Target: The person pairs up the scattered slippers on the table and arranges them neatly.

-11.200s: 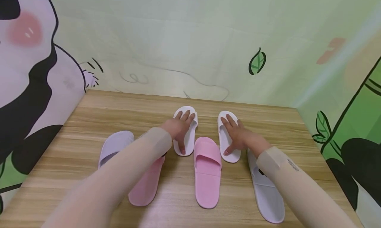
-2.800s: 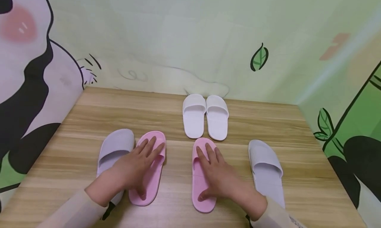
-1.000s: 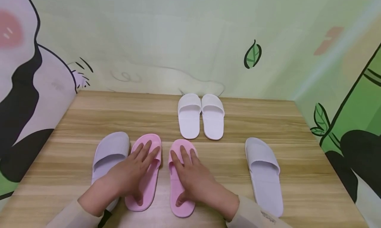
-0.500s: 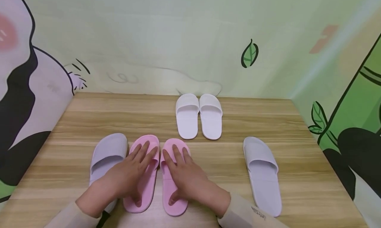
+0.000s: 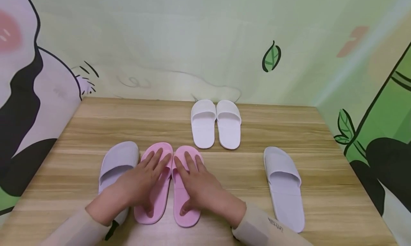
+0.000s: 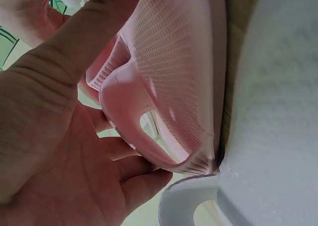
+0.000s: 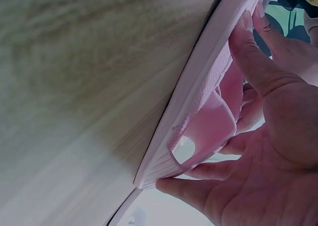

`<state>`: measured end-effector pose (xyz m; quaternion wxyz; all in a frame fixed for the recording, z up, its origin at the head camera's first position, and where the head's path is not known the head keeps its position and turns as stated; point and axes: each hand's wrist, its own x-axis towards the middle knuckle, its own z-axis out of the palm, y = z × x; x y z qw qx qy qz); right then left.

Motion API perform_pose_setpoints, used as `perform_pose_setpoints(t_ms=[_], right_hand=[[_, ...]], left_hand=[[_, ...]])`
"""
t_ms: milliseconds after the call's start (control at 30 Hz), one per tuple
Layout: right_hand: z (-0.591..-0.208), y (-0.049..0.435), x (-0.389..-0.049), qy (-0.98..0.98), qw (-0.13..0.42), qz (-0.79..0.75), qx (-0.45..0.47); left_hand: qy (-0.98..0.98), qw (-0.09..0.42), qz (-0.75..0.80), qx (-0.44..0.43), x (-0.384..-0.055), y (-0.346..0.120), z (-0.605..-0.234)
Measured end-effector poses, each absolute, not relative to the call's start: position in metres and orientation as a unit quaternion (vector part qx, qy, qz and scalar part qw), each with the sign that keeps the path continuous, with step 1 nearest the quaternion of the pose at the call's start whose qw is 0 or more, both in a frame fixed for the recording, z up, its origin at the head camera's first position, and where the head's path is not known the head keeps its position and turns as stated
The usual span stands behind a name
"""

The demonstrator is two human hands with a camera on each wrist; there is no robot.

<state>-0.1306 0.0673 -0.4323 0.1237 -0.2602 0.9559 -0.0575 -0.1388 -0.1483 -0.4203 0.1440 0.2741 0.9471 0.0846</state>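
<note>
On the wooden table (image 5: 244,167), the flat-fingered left hand (image 5: 136,183) and right hand (image 5: 200,185) are pressing the two pink foam slippers (image 5: 155,189), lying beneath the palms, together side by side; next, judging alignment, releasing them.

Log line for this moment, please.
left hand: flat on left pink slipper | right hand: flat on right pink slipper | slippers touching
</note>
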Motion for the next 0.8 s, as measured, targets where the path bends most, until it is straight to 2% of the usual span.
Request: perform_pose_setpoints(t_ms=[300, 800], right_hand=[[-0.432, 0.064, -0.138, 0.953, 0.123, -0.077, -0.265], [-0.432, 0.053, -0.157, 0.954, 0.133, -0.077, -0.258]], left_hand=[[0.948, 0.140, 0.063, 0.280, -0.146, -0.149, -0.419], [0.946, 0.200, 0.021, 0.254, -0.172, -0.150, -0.411]])
